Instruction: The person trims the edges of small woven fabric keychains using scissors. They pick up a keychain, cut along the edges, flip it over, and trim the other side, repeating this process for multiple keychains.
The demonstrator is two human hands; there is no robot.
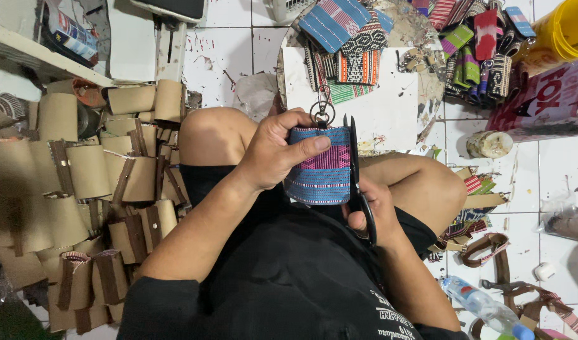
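Left hand (273, 154) clamped on blue-and-pink striped woven pouch (320, 167). Right hand (374, 211), at four o'clock, closed around black-handled scissors (355, 176).

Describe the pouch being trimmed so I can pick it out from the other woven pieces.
Start at the person's bent knees, centre frame. Above the lap, the left hand grips a small pouch while black scissors run along its right edge. Unlike the floor pile, it's blue with a pink band, with a metal clasp.

Scissor handles (364, 217) hidden in right hand (377, 211)
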